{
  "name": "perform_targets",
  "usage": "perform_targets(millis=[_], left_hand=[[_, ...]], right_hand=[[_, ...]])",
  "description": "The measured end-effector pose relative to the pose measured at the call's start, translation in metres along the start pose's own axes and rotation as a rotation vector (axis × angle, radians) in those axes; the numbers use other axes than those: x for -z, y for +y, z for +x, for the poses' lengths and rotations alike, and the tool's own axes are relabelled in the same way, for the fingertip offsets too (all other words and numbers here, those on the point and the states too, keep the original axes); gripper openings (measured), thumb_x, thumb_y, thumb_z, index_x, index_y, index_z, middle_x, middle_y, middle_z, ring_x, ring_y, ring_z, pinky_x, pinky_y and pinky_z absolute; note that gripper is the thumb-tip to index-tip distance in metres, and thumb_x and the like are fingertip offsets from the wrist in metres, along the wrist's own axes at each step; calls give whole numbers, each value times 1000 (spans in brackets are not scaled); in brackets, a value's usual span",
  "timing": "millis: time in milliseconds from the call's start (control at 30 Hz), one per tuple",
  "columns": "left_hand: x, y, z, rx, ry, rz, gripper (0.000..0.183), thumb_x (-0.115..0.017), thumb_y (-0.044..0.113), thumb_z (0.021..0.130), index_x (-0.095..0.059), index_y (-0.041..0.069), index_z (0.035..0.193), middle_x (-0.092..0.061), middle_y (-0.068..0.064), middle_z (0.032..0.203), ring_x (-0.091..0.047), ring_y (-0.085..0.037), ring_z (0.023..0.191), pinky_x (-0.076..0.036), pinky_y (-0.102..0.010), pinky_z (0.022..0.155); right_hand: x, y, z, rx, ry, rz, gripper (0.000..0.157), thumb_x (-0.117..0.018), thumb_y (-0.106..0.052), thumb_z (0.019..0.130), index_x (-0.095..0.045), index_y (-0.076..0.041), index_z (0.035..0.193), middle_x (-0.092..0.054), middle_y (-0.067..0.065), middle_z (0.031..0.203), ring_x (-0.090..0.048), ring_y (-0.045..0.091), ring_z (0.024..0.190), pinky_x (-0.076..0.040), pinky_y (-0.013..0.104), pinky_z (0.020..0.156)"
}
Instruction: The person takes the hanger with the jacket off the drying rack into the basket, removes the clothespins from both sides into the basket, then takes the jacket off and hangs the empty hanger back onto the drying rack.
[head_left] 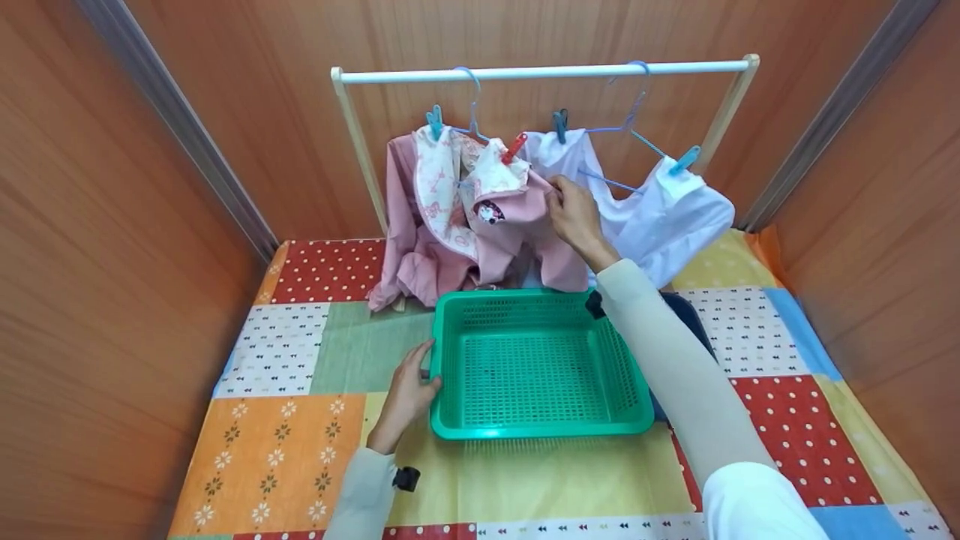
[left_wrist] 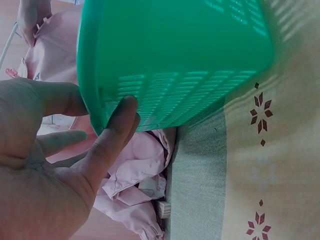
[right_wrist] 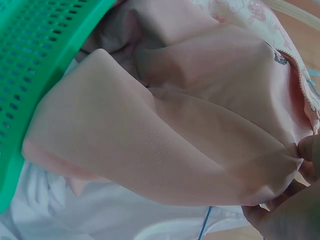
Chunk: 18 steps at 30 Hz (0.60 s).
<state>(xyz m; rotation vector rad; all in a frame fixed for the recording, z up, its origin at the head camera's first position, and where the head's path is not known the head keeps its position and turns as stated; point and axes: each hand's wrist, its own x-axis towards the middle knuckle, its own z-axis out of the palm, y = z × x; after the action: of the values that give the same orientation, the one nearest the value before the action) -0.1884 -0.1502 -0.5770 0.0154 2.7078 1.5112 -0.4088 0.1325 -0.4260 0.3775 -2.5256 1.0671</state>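
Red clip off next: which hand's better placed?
Likely the right hand: it pinches the pink jacket near the red clip; the left hand grips the green basket, farther away.

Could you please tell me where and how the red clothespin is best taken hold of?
I would pinch its upper end, coming from above: the red clothespin leans to the right in the head view, with its lower end over the pale lining of the pink jacket and its upper end sticking up past it.
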Motion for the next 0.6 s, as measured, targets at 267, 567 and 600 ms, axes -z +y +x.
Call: perform_targets(millis=[267, 567, 600], left_hand=[[0, 0, -1, -23, 14, -18, 61, -64, -5, 94, -44, -1, 152, -43, -26, 153, -65, -37, 107, -55, -54, 91], [0, 1, -1, -21, 16, -26, 59, -62, -7, 94, -44, -5, 151, -44, -26, 152, -66, -37, 106, -55, -53, 91], [-1, 1, -1, -19, 16, -25, 59, -62, -7, 94, -44, -6, 150, -44, -27, 152, -66, -37, 106, -55, -53, 91]], right_hand=[[-5, 0, 2, -8, 3, -19, 29, -54, -17, 106, -68, -3, 127, -66, 15, 82, -57, 32, 77, -47, 49, 76], [-10, 0, 4, -31, 23, 75, 25, -57, -14, 106, -72, 0, 120, -72, 18, 94, -63, 34, 88, -48, 49, 85], [-10, -1, 3, -40, 19, 80, 25, -57, -14, 106, -72, 0, 120, -73, 18, 97, -64, 34, 90, -48, 49, 87]])
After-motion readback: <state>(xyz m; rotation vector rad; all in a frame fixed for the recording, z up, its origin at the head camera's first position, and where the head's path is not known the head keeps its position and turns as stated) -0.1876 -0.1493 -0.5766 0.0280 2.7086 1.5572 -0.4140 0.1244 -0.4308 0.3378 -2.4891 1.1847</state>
